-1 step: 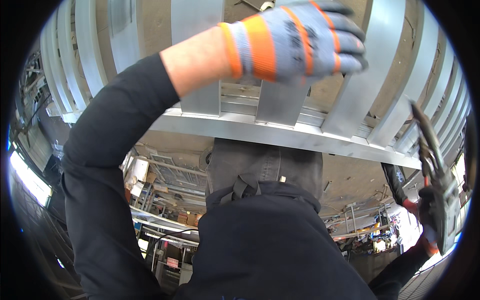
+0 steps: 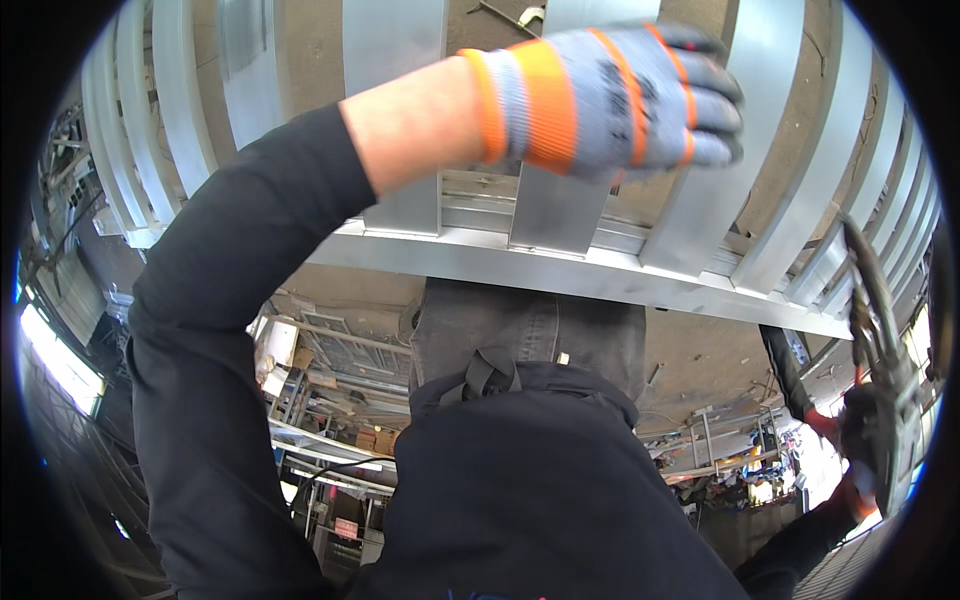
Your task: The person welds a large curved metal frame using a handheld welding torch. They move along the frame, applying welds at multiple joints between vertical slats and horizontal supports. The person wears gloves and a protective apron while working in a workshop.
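My left hand (image 2: 640, 105), in a grey and orange work glove with dark fingertips, reaches across in front of me. Its fingers are stretched out, and they hold nothing. Behind it are the flat silver slats (image 2: 395, 60) of a metal frame; I cannot tell whether the glove touches them. At the far right, my right hand (image 2: 858, 488) is closed around a dark grey tool (image 2: 885, 385) with a long curved upper part. Its exact kind is not clear at the picture's rim. A black hose with a red end (image 2: 790, 375) runs close to the tool.
The frame's long bottom rail (image 2: 480, 262) crosses just in front of my legs. Metal bars and boxes (image 2: 335, 390) lie on the left behind me, with clutter (image 2: 765, 485) on the right. A small tool-like item (image 2: 528, 16) lies on the floor beyond the slats.
My left hand has moved slightly right and down. The tool in my right hand has shifted a little to the right and down.
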The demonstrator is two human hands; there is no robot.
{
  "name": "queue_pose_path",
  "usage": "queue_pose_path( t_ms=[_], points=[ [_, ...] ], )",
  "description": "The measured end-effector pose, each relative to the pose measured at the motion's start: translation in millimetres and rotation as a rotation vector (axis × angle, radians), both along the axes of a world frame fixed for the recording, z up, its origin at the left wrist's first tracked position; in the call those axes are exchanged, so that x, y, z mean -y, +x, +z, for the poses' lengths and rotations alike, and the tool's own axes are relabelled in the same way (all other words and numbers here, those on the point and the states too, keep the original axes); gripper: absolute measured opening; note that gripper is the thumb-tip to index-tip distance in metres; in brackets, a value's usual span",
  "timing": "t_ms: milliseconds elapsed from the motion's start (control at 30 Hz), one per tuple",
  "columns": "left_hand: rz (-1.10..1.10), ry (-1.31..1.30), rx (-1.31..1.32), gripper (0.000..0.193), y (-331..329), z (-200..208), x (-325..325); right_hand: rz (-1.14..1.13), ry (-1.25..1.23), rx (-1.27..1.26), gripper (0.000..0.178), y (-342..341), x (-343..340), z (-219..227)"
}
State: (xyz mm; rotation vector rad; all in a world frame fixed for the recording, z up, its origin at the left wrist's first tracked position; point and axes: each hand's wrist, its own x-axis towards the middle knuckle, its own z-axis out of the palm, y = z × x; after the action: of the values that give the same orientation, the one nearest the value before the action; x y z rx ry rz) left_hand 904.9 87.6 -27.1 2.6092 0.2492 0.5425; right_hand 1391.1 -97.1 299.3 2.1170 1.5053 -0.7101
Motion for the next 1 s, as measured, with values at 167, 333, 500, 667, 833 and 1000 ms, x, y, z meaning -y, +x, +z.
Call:
queue_pose_path(
  t_ms=[167, 333, 500, 667, 833, 1000],
  points=[
    [-0.31, 0.16, -0.101, 0.091, 53, -3, 1, -0.082, 0.111, 0.208, 0.04, 92, 35, 83],
    [-0.391, 0.126, -0.248, 0.082, 71, -6, 3, -0.076, 0.16, 0.24, 0.038, 173, 39, 78],
    [-0.342, 0.133, -0.358, 0.085, 87, 2, 13, -0.04, 0.166, 0.153, 0.036, 237, 32, 12],
    [-0.373, 0.163, -0.328, 0.085, 102, 3, 18, 0.007, 0.138, 0.07, 0.035, 250, 15, -52],
    [-0.318, 0.234, -0.305, 0.069, 99, -4, 24, 0.038, 0.11, 0.031, 0.034, 241, 4, -93],
    [-0.239, 0.306, -0.282, 0.076, 97, -13, 36, 0.068, 0.105, 0.019, 0.032, 235, 1, -114]
  ],
)
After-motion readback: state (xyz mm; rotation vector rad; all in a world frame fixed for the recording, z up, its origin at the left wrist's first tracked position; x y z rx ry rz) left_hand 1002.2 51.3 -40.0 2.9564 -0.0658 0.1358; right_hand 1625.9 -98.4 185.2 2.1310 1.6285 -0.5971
